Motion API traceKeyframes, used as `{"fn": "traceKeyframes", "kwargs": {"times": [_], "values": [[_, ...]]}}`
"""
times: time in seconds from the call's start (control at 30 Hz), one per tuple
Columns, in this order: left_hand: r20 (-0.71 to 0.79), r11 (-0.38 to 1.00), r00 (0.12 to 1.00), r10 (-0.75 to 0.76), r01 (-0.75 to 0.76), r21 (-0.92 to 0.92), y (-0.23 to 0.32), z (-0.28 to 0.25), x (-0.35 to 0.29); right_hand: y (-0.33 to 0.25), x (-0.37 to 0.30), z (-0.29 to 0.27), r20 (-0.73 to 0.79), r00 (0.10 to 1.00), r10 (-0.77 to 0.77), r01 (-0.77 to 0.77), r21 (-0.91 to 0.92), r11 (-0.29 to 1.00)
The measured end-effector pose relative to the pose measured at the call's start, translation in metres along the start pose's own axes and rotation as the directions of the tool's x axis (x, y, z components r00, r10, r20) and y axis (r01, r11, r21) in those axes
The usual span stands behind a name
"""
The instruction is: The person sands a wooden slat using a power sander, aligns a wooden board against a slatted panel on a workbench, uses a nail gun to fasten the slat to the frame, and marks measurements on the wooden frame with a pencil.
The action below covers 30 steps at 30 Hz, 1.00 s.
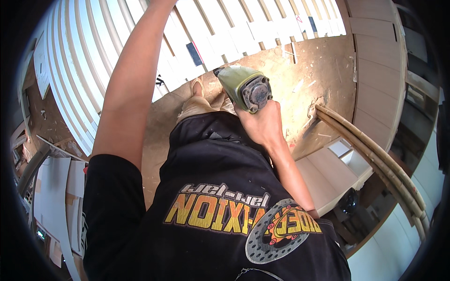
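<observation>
My right hand (263, 122) is closed around the handle of an olive-green nail gun (236, 83). The tool's dark bolted cap faces up at me, and its black front end points away toward the far left. Just beyond that front end lies the near edge of a row of white slats (239, 40) with gaps between them. My bare left forearm (133, 75) reaches up over the slats and leaves the picture at the top edge, so that hand is hidden. Dark patches and a few red marks show on some slats.
Dusty brown ground (330, 70) with scattered chips lies around my feet (198, 88). Bamboo poles (370, 145) slant along the right, beside pale wooden cabinet panels (379, 75) and a lower wooden box (323, 175). White sheets (51, 199) lean at the left.
</observation>
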State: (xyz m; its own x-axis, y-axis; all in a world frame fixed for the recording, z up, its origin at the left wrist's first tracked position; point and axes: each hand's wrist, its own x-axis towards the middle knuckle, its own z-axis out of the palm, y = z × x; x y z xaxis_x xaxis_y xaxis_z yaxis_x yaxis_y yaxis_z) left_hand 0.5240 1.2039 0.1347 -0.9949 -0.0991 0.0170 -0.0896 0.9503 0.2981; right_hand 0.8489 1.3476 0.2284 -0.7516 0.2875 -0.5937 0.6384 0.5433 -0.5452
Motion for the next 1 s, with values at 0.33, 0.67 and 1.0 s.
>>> {"fn": "traceKeyframes", "kwargs": {"times": [0.33,0.67,1.0], "values": [[-0.115,0.994,0.988,0.101,-0.095,0.059,-0.016,0.032,0.016,-0.005,-0.005,0.01,-0.045,0.999,0.002,-0.004,-0.037,0.999],[-0.118,0.994,0.988,0.104,-0.1,0.043,-0.016,0.032,0.016,-0.011,-0.017,-0.006,-0.044,0.999,-0.021,0.019,-0.043,0.999],[-0.111,0.993,0.988,0.111,-0.106,0.056,-0.016,0.023,0.007,-0.044,0.001,0.001,-0.067,0.996,-0.065,0.061,-0.073,0.996]]}}
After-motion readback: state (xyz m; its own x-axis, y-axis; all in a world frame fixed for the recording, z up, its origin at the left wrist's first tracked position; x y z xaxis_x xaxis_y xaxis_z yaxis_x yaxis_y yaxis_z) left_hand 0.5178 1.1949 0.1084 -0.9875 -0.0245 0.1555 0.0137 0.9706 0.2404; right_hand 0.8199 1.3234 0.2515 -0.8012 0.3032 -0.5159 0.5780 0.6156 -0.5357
